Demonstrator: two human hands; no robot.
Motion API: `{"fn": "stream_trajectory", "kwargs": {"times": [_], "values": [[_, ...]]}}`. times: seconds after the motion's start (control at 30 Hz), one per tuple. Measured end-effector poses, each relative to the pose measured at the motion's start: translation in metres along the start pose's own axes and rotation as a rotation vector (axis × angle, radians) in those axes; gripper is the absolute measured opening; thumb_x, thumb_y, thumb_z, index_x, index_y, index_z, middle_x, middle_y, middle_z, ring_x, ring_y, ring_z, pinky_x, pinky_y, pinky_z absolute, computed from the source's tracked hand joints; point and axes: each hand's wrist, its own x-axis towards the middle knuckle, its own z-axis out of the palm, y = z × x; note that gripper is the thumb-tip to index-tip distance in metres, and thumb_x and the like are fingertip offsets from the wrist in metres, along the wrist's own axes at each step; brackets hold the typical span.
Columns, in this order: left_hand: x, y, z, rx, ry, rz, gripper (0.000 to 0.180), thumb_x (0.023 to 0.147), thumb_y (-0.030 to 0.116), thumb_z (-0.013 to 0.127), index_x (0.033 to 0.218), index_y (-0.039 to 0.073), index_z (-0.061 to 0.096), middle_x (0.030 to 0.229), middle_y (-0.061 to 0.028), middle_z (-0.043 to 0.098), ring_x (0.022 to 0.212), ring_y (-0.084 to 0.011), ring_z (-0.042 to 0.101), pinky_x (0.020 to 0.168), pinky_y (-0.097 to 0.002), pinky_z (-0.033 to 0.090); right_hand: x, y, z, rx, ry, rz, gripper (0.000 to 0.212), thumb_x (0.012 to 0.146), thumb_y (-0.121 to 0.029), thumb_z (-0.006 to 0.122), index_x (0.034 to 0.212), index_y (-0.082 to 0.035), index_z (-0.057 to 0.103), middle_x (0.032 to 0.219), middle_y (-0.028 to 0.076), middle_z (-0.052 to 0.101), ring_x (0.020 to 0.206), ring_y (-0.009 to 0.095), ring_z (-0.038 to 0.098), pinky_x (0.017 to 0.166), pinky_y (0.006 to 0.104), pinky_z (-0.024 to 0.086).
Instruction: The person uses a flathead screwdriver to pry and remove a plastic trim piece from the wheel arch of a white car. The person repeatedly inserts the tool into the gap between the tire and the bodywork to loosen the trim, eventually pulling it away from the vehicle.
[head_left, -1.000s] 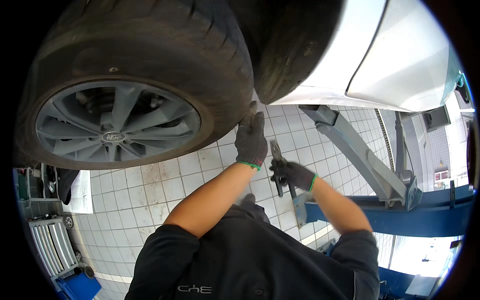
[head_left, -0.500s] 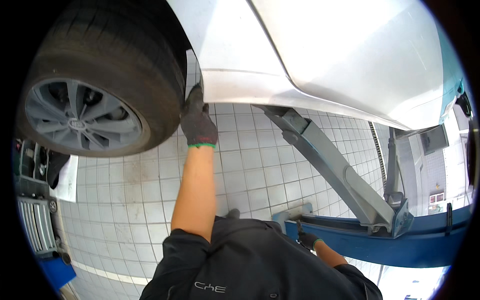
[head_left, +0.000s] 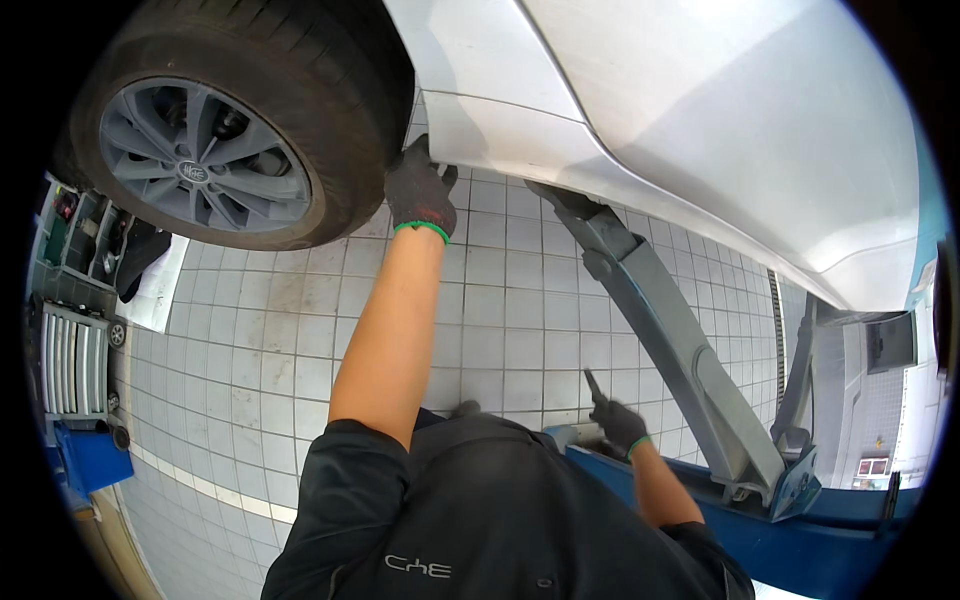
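Note:
My left hand (head_left: 421, 187), in a dark knitted glove with a green cuff, reaches up into the gap between the wheel (head_left: 205, 150) and the lower corner of the white car's sill (head_left: 510, 140). Its thumb stands apart from the fingers, which point up along the arch edge and are partly hidden. Lower and to the right, my right hand (head_left: 622, 425), gloved alike, is closed round a slim dark hand tool (head_left: 594, 384). One end of the tool sticks out forward from the fist; its exact kind cannot be made out.
A grey lift arm (head_left: 680, 350) slants from under the sill to a blue lift beam (head_left: 740, 535) at the right. At the left stand a grey parts rack (head_left: 75, 360), a blue bin (head_left: 95, 455) and a white sheet (head_left: 163, 290). Pale tiles (head_left: 300, 350) cover the floor.
My right hand has come up and forward with the tool, away from the blue beam. My left hand stays at the wheel gap, its thumb now more apart. The whole view has shifted.

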Motion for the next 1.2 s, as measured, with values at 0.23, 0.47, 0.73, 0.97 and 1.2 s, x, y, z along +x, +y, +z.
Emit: {"fn": "stream_trajectory", "kwargs": {"times": [0.23, 0.47, 0.73, 0.97, 1.2], "values": [[-0.013, 0.011, 0.010, 0.121, 0.060, 0.014, 0.035, 0.099, 0.029, 0.057, 0.126, 0.009, 0.064, 0.126, -0.0083, 0.062, 0.115, -0.0264, 0.060, 0.094, -0.0544, 0.056, -0.031, -0.085, -0.258, 0.040, 0.679, 0.132, 0.049, 0.091, -0.042, 0.070, 0.125, -0.006, 0.062, 0.109, 0.020, 0.068, 0.100, 0.038, 0.068, 0.087, 0.0479, 0.055], [-0.022, 0.013, 0.013, 0.056, 0.079, -0.011, 0.030, 0.098, 0.022, 0.058, 0.124, 0.009, 0.065, 0.128, -0.0056, 0.063, 0.119, -0.0224, 0.059, 0.099, -0.0490, 0.050, -0.001, -0.047, -0.298, 0.078, 0.573, 0.407, 0.055, 0.087, -0.043, 0.071, 0.127, -0.006, 0.060, 0.109, 0.020, 0.072, 0.103, 0.038, 0.070, 0.093, 0.0478, 0.054], [-0.011, 0.007, 0.001, 0.006, 0.053, -0.014, 0.031, 0.099, 0.019, 0.059, 0.129, 0.011, 0.064, 0.130, -0.0042, 0.062, 0.119, -0.0208, 0.059, 0.100, -0.0511, 0.048, -0.001, -0.034, -0.290, -0.012, 0.472, 0.376, 0.047, 0.088, -0.046, 0.068, 0.103, -0.002, 0.072, 0.106, 0.024, 0.070, 0.100, 0.040, 0.069, 0.090, 0.0489, 0.054], [0.031, -0.012, -0.004, 0.555, 0.163, 0.227, 0.032, 0.096, 0.016, 0.063, 0.127, 0.007, 0.061, 0.118, -0.0077, 0.072, 0.111, -0.0215, 0.068, 0.084, -0.0376, 0.058, -0.003, -0.054, -0.293, -0.050, 0.414, 0.209, 0.037, 0.086, -0.035, 0.073, 0.101, -0.001, 0.074, 0.112, 0.021, 0.066, 0.097, 0.037, 0.069, 0.088, 0.0472, 0.056], [0.000, 0.007, -0.011, 0.135, -0.021, -0.062, 0.030, 0.096, 0.025, 0.065, 0.113, 0.000, 0.064, 0.106, -0.0081, 0.072, 0.102, -0.0165, 0.069, 0.085, -0.0279, 0.055, 0.055, -0.163, -0.236, 0.664, 0.265, -0.503, 0.033, 0.084, -0.014, 0.076, 0.114, -0.003, 0.068, 0.119, 0.013, 0.063, 0.102, 0.027, 0.066, 0.090, 0.0405, 0.054]]}}
